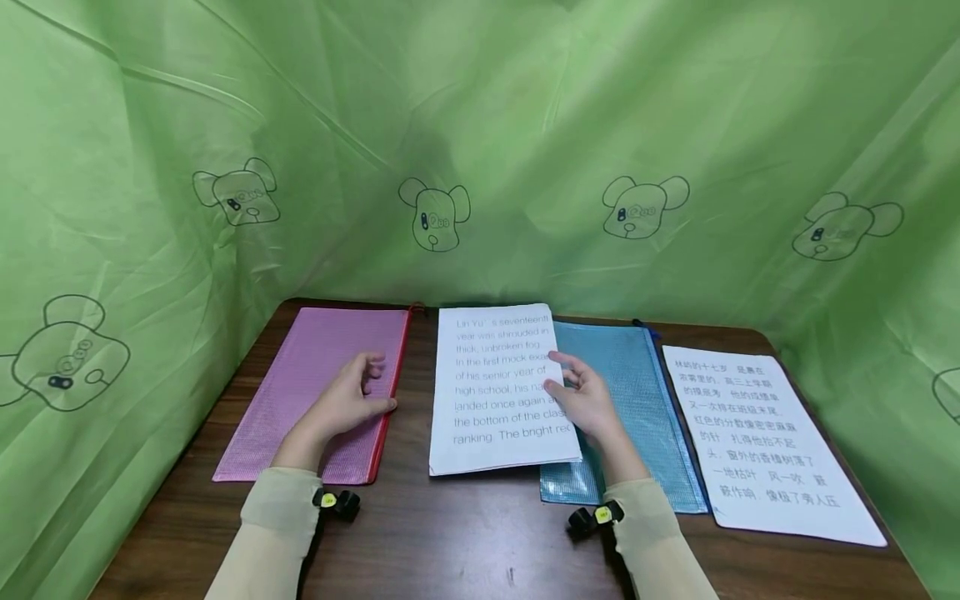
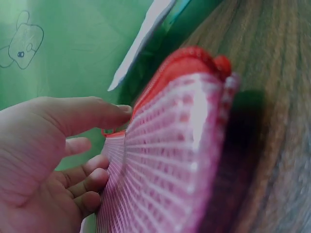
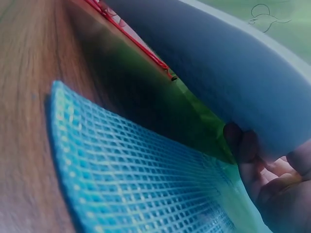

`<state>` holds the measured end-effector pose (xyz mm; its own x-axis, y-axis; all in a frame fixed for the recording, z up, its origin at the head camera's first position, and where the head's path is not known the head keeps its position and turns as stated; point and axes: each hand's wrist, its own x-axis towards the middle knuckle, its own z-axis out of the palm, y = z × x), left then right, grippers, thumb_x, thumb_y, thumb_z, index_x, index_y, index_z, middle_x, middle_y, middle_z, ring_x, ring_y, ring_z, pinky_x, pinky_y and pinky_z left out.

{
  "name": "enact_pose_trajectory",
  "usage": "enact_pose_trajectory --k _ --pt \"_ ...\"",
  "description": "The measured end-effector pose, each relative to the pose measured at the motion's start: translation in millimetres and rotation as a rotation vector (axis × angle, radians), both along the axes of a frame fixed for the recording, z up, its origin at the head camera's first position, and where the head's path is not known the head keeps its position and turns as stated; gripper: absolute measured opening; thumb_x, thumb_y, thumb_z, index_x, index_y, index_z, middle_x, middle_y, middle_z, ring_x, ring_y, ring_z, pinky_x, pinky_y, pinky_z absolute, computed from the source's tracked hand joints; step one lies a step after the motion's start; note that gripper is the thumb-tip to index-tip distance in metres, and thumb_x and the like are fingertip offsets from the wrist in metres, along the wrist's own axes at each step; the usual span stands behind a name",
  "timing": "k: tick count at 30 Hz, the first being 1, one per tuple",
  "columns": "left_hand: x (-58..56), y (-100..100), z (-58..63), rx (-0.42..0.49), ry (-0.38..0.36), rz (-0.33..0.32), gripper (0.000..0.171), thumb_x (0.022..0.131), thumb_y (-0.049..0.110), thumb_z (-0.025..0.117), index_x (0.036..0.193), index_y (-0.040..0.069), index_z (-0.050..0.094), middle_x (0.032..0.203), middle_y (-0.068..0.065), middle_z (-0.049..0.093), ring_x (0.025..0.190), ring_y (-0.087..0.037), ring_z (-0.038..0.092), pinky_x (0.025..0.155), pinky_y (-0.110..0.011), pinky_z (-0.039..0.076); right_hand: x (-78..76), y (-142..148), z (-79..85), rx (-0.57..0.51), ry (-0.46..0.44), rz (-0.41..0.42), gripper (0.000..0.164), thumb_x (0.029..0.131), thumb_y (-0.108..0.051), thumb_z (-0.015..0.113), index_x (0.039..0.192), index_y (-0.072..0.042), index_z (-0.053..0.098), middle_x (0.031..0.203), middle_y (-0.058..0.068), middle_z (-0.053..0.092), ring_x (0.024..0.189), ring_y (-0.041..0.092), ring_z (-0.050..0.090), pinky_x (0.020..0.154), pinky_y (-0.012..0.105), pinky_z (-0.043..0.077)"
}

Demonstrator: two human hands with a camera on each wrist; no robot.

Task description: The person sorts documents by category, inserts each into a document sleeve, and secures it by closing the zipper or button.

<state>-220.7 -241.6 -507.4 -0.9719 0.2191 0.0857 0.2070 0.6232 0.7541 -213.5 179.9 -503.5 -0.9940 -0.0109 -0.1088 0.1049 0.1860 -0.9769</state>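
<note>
My right hand [image 1: 588, 404] pinches the right edge of white paper [image 1: 491, 375] printed with large English text. In the right wrist view the paper [image 3: 218, 63] is raised above the table, its underside showing, with fingers curled at its edge. Beneath and to the right lies a blue mesh zipper pouch [image 1: 622, 467], partly covered by the paper. At the left, my left hand [image 1: 348, 404] is over a pink mesh zipper pouch [image 1: 300, 367]. Its thumb [image 2: 109, 114] is right at the red zipper edge, and the other fingers, loosely bent, lie close to the mesh.
Another white paper [image 1: 772, 450], printed with Chinese text, lies at the right side of the brown wooden table [image 1: 450, 542]. Behind the table hangs a green curtain [image 1: 525, 100] with cartoon mouse heads. Each wrist carries a small black camera [image 1: 347, 506].
</note>
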Motion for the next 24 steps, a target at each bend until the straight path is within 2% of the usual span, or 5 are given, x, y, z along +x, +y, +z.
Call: enact_pose_trajectory --k 6,14,19,24 --pt "1.9 0.6 -2.0 -0.066 0.005 0.011 0.084 0.084 0.017 0.094 0.151 -0.005 0.048 0.134 -0.025 0.061 0.113 -0.037 0.059 0.099 -0.053 0.049 -0.3 -0.1 -4.8 0.037 -0.022 0.000 0.054 0.106 -0.008 0.071 0.157 -0.019 0.057 0.129 0.016 0.075 0.086 0.028 0.079 0.069 0.042 0.066" --pt "1.8 1.5 -1.8 -0.110 0.018 0.021 0.080 0.084 0.012 0.090 0.149 -0.006 0.049 0.130 -0.023 0.061 0.107 -0.032 0.058 0.094 -0.048 0.049 0.9 -0.3 -6.5 0.023 -0.007 0.017 0.055 0.106 -0.005 0.069 0.158 -0.015 0.056 0.127 0.020 0.075 0.083 0.027 0.079 0.067 0.041 0.066" --pt "0.0 3.1 -1.2 -0.129 0.032 0.028 0.074 0.084 0.008 0.085 0.148 -0.008 0.051 0.128 -0.022 0.062 0.107 -0.032 0.060 0.093 -0.049 0.051 1.7 -0.8 -5.9 0.030 0.001 0.024 0.055 0.107 -0.005 0.068 0.159 -0.014 0.055 0.125 0.020 0.076 0.082 0.027 0.079 0.066 0.041 0.065" --pt "-0.6 8.2 -0.2 -0.171 0.075 0.062 0.065 0.087 0.007 0.080 0.145 -0.007 0.053 0.126 -0.023 0.065 0.113 -0.038 0.063 0.099 -0.056 0.053 2.1 -0.2 -5.1 0.032 -0.001 0.027 0.055 0.107 -0.006 0.069 0.159 -0.014 0.055 0.126 0.019 0.075 0.083 0.027 0.079 0.067 0.042 0.065"
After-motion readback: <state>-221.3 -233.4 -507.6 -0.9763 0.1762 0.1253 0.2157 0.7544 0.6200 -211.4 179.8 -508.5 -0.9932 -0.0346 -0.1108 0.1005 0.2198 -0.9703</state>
